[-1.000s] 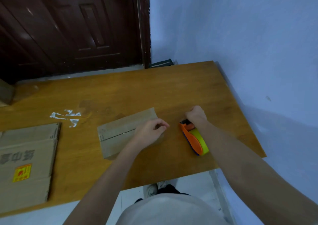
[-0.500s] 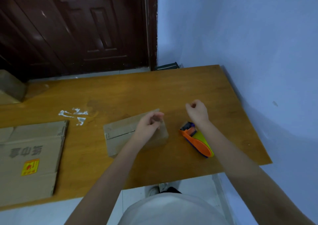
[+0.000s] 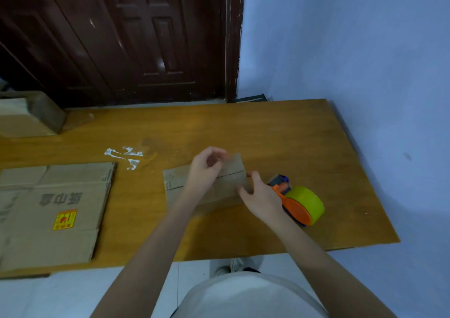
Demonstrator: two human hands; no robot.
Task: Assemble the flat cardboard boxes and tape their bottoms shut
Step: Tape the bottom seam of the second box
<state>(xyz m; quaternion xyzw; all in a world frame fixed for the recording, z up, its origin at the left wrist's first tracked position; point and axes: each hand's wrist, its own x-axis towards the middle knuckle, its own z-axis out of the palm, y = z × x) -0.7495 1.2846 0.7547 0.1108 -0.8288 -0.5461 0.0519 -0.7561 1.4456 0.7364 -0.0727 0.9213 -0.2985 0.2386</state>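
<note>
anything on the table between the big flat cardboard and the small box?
Head view: bare table between the flat cardboard and small box; white smears sit just behind.

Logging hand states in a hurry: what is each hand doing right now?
Left hand: fingers curled, pinching the far edge of the small cardboard box.
Right hand: fingers spread, touching the box's right end; holds nothing.
</note>
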